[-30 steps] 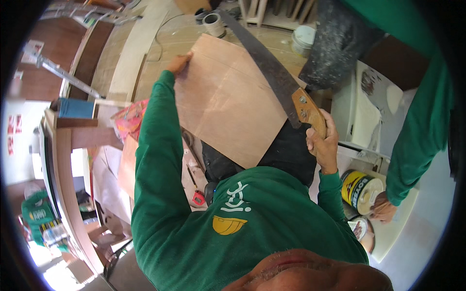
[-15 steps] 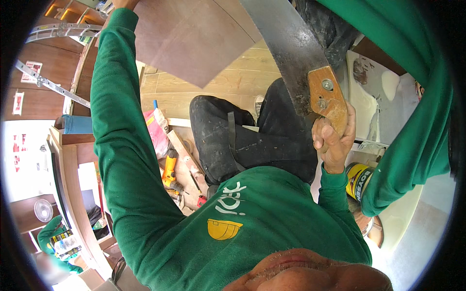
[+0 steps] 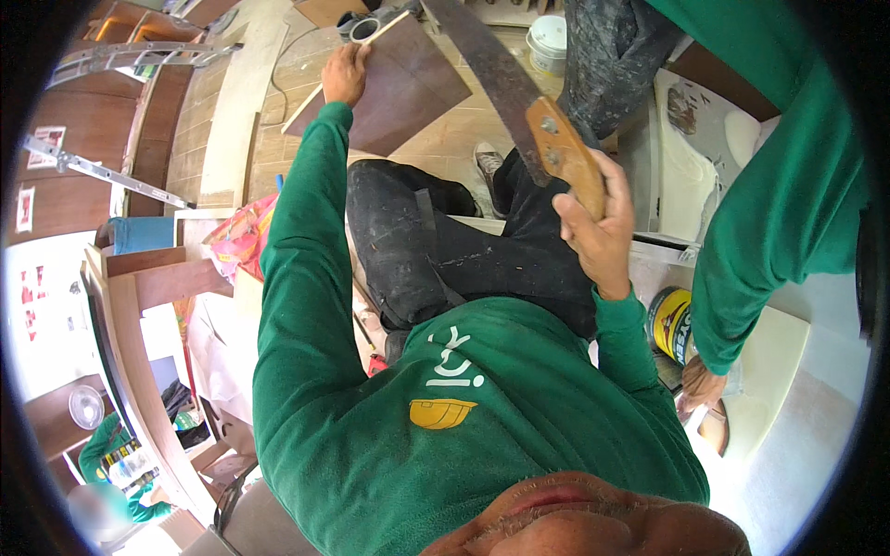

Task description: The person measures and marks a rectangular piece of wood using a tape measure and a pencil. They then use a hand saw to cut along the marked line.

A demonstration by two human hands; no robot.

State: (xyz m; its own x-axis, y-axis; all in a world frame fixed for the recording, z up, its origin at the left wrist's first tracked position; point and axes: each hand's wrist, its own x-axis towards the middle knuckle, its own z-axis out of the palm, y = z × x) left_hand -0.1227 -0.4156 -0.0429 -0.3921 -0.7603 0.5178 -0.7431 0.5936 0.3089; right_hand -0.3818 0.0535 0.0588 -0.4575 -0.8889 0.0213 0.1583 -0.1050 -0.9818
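Note:
In my right hand (image 3: pixel 601 227) is the wooden handle of a handsaw (image 3: pixel 491 79), with my fingers wrapped round it. The saw's worn grey blade slants up and to the left, above my knees. My left hand (image 3: pixel 345 76), arm stretched forward, grips a brown square board (image 3: pixel 397 93) at its left edge. The board stands tilted beyond my knees, its thin pale edge showing. Apart from the board, the blade hangs to its right.
A co-worker's green sleeve (image 3: pixel 788 232) and hand (image 3: pixel 702 385) reach in at right, beside a yellow-black paint can (image 3: pixel 669 324). Dark trousers (image 3: pixel 612 65) stand close beyond the saw. A white bucket (image 3: pixel 548 44) sits behind; a metal ladder (image 3: pixel 139 60) leans far left.
The board has moved away from me and lower, and my left hand now shows fully on it. The saw has shifted left and away. The co-worker's hand has come into fuller view.

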